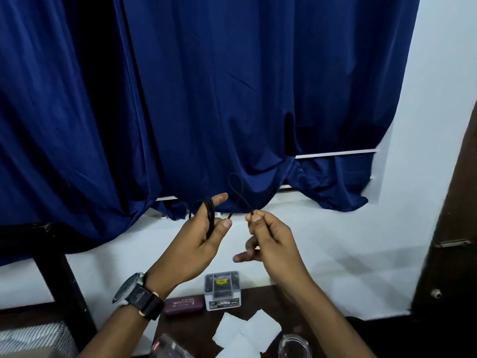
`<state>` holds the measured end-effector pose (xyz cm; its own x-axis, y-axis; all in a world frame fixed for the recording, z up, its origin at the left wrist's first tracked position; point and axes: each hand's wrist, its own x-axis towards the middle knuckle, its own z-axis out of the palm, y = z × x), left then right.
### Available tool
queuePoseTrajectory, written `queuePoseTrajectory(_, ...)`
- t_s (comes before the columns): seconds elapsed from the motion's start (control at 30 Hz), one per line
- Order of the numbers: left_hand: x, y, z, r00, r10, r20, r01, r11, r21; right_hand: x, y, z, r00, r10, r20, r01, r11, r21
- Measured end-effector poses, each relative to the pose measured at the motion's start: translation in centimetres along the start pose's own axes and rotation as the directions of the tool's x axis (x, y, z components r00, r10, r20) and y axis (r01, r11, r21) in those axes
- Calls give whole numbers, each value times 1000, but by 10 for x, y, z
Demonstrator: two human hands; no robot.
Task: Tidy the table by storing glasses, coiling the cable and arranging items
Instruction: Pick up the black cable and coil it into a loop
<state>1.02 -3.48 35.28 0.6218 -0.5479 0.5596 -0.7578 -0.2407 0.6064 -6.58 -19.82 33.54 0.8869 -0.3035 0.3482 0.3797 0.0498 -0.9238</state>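
Above the desk (258,301), in the head view, both hands are raised in front of a blue curtain (232,99). The left grip (198,241) is closed on the black cable (209,220). Several turns of it run in a bundle across the fingers and palm, the forefinger points out past them and the thumb tip lies beside the bundle. A watch (134,290) with a dark strap sits on that wrist. The right grip (273,244) pinches the same cable between thumb and forefinger, with the lower fingers loosely spread below. Between the two hands the cable rises in a thin free loop against the curtain folds. All of the cable that shows is held up, well clear of the desk.

The desk is dark brown and only its far part shows, under the forearms. On it, near the white wall (426,125), a maroon case (183,304) lies flat. Just beside the case stands a clear plastic box (223,288) with a yellow label. Nearer the person lie white papers (260,329), overlapping. A round glass dish (294,344) is at the bottom edge, partly cut off, and so is a clear packet (170,344) with red in it, which is blurred.

A brown door (454,228) stands at the right. At the left are a dark frame (59,267) and a striped cloth (33,339).
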Motion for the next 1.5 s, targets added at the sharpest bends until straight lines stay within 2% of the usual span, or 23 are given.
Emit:
queuePoseTrajectory(0.07, -1, -1, -2, 1000, 10, 8, -11, 995, 96, 3, -1, -8, 999, -19, -41, 15, 996, -93)
queuePoseTrajectory(0.13, -2, -3, -5, 999, 33, 29, -38, 982, 186, 6, -6, -19, 992, -90, -92, 49, 925, -377)
queuePoseTrajectory(0.2, -4, -4, -7, 997, 70, 32, -76, 953, 295, 8, -12, -28, 987, -138, -84, 43, 724, -688)
queuePoseTrajectory(0.27, -7, -5, -8, 995, 98, 28, -101, 912, 397, 9, -19, -35, 999, -2, -43, -36, 513, -857)
queuePoseTrajectory(0.3, -7, -5, -7, 994, 107, 31, -110, 895, 433, 8, -21, -37, 996, 88, -25, -63, 459, -886)
queuePoseTrajectory(0.37, -8, -4, -7, 992, 119, 51, -129, 868, 480, 5, -23, -37, 977, 206, 63, -55, 522, -851)
queuePoseTrajectory(0.43, -9, -3, -6, 989, 119, 89, -148, 855, 497, 5, -30, -33, 956, 230, 182, -31, 697, -716)
queuePoseTrajectory(0.5, -10, -1, -6, 989, 76, 123, -124, 886, 448, 10, -35, -29, 968, 128, 215, -6, 871, -491)
queuePoseTrajectory(0.53, -11, 1, -6, 989, 32, 144, -88, 913, 398, 17, -37, -30, 986, 38, 160, 31, 911, -411)
queuePoseTrajectory(0.6, -12, 4, -5, 974, -74, 213, 28, 977, 211, 32, -36, -35, 992, -126, -8, 113, 915, -388)
queuePoseTrajectory(0.67, -13, 9, -5, 931, -153, 330, 218, 961, -169, 44, -33, -41, 974, -202, -100, 137, 884, -447)
queuePoseTrajectory(0.73, -14, 14, -9, 900, -116, 420, 366, 725, -584, 52, -25, -45, 970, -214, -112, 122, 836, -536)
queuePoseTrajectory(0.8, -13, 15, -14, 903, -36, 428, 404, 405, -820, 54, -15, -44, 977, -193, -88, 108, 809, -577)
queuePoseTrajectory(0.83, -12, 16, -16, 909, -20, 416, 403, 291, -868, 53, -9, -43, 981, -183, -60, 110, 787, -607)
queuePoseTrajectory(0.93, -9, 16, -22, 939, 28, 342, 338, 98, -936, 43, 10, -37, 995, -76, 67, 101, 666, -739)
queuePoseTrajectory(1.0, -7, 13, -26, 949, 69, 306, 309, -38, -950, 32, 19, -32, 995, 32, 96, 51, 660, -750)
queuePoseTrajectory(1.03, -6, 11, -27, 959, 40, 281, 283, -50, -958, 26, 22, -29, 994, 63, 94, 26, 678, -735)
queuePoseTrajectory(1.13, -3, 6, -29, 981, -132, 144, 157, 94, -983, 5, 27, -21, 990, 52, 134, 59, 707, -705)
queuePoseTrajectory(1.23, -1, -2, -25, 974, -226, 26, 66, 173, -983, -15, 25, -16, 968, -10, 251, 186, 698, -691)
queuePoseTrajectory(1.3, 2, -5, -18, 967, -254, -24, 67, 346, -936, -24, 20, -12, 928, 0, 373, 287, 640, -713)
queuePoseTrajectory(1.37, 0, -6, -13, 970, -240, -45, 127, 652, -747, -28, 14, -8, 889, 3, 457, 375, 567, -733)
queuePoseTrajectory(1.43, -5, -9, -11, 985, -173, -21, 156, 931, -331, -30, 4, -5, 888, -81, 452, 426, 517, -742)
queuePoseTrajectory(1.5, -11, -15, -8, 989, -137, 64, 142, 985, -93, -26, -7, -7, 899, -218, 381, 438, 489, -754)
